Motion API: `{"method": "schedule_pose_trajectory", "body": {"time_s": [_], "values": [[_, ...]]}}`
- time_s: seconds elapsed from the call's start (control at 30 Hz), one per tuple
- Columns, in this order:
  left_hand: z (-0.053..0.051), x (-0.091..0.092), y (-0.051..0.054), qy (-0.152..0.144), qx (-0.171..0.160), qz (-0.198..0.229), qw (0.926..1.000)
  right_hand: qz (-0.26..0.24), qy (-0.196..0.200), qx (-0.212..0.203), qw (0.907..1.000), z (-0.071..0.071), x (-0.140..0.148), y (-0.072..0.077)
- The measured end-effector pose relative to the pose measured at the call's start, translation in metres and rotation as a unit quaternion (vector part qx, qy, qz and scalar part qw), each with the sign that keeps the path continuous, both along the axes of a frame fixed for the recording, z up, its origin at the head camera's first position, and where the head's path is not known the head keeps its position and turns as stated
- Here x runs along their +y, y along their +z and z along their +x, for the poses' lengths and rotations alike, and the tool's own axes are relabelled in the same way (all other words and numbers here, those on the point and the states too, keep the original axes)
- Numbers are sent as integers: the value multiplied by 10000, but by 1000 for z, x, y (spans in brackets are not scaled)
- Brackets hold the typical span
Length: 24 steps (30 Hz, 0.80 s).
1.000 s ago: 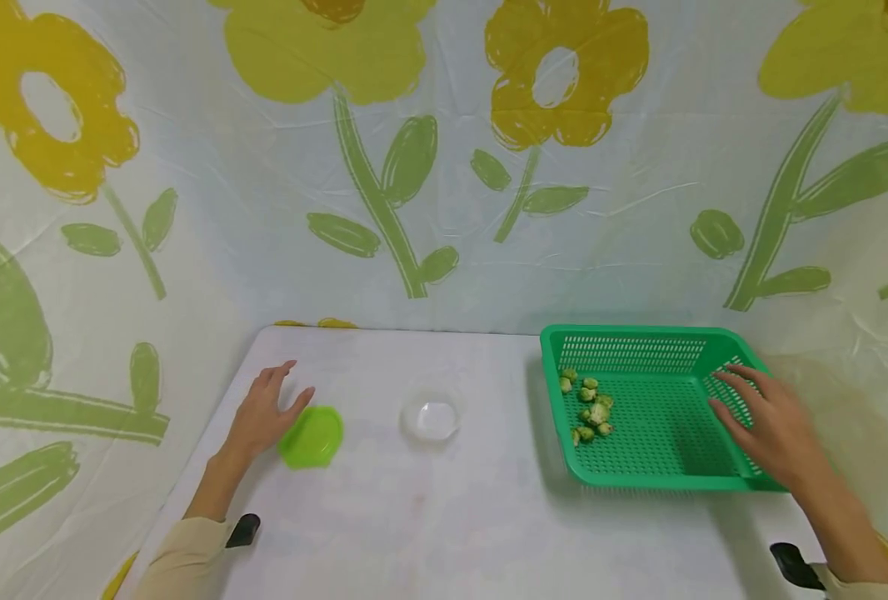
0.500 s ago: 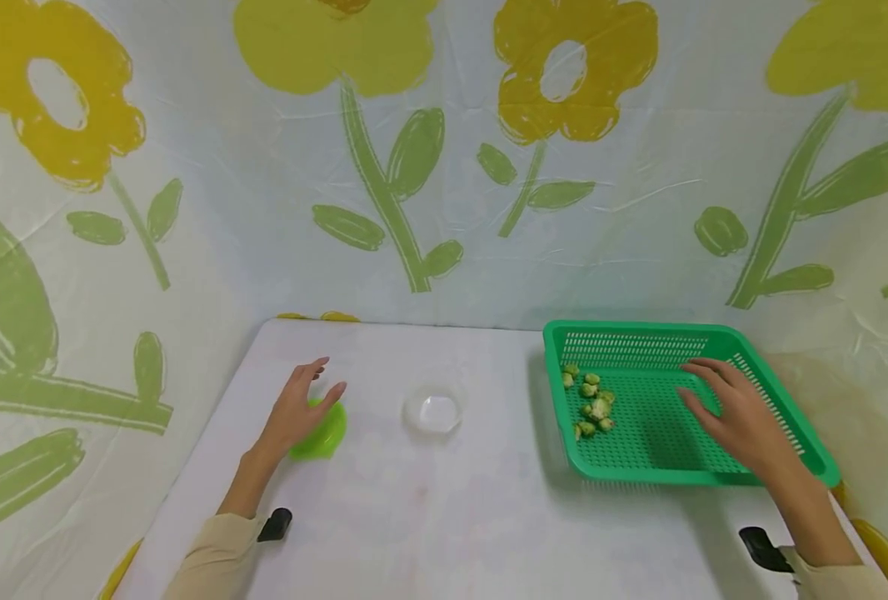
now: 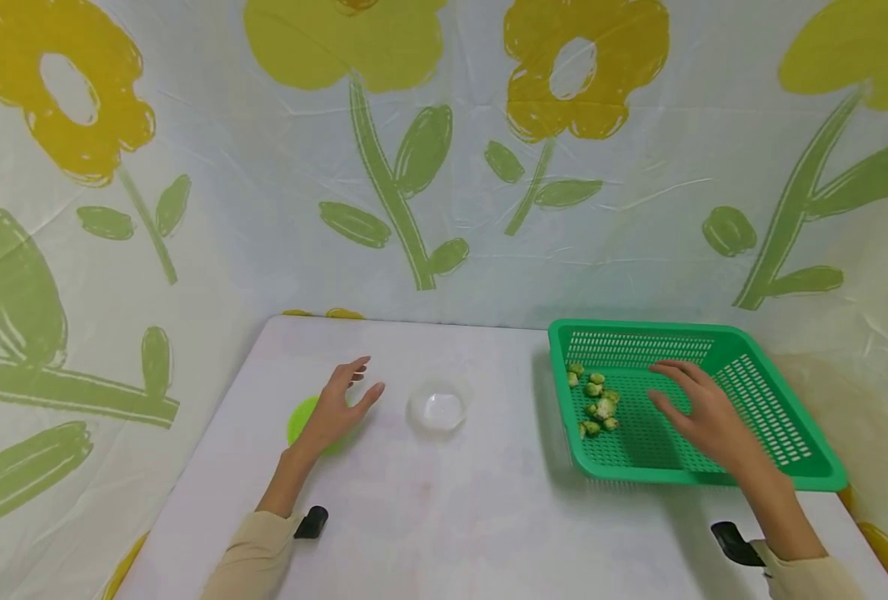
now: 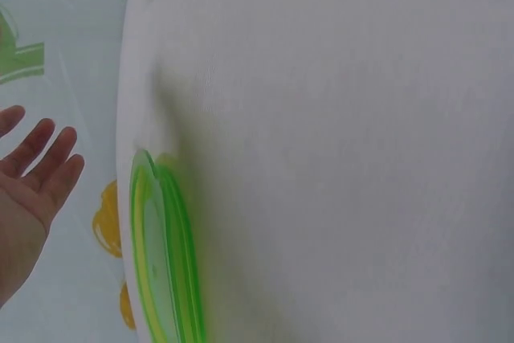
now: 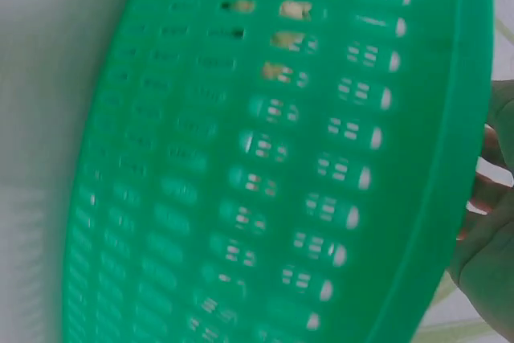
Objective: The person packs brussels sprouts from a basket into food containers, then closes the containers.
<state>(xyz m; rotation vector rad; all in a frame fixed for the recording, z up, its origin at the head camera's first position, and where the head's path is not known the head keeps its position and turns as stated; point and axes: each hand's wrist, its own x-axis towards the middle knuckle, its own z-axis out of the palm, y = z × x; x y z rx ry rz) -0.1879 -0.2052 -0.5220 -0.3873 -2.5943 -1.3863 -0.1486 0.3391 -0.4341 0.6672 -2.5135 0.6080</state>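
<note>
In the head view my left hand (image 3: pixel 336 412) hovers above a bright green lid-like dish (image 3: pixel 304 414), fingers relaxed and holding nothing. It partly covers the dish. The left wrist view shows the same dish (image 4: pixel 165 255) edge-on, with the hand apart from it. A small clear bowl (image 3: pixel 441 408) sits just right of that hand. My right hand (image 3: pixel 702 412) is over the green perforated basket (image 3: pixel 579 467), fingers loosely bent and nothing in them. Several Brussels sprouts (image 3: pixel 603 408) lie along the basket's left side, left of the right fingertips.
Everything stands on a white-covered table (image 3: pixel 451 533). A pale flower-printed cloth (image 3: pixel 286 250) rises behind and at both sides. Each wrist carries a black camera mount, such as the right one (image 3: pixel 734 543).
My left hand has moved right, across the green dish toward the clear bowl. My right hand has moved left over the basket, toward the sprouts. The objects stay in place.
</note>
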Motion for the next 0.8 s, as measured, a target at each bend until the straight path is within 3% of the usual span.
{"method": "schedule_pose_trajectory", "body": {"time_s": [0.43,0.8], "values": [[2,39,-2,-280,-80,175,9994,149,442,-311,9984,-2,-26,-14],[2,57,-5,-573,-477,282,9968,353,916,-959,9905,-4,-41,-23]]}}
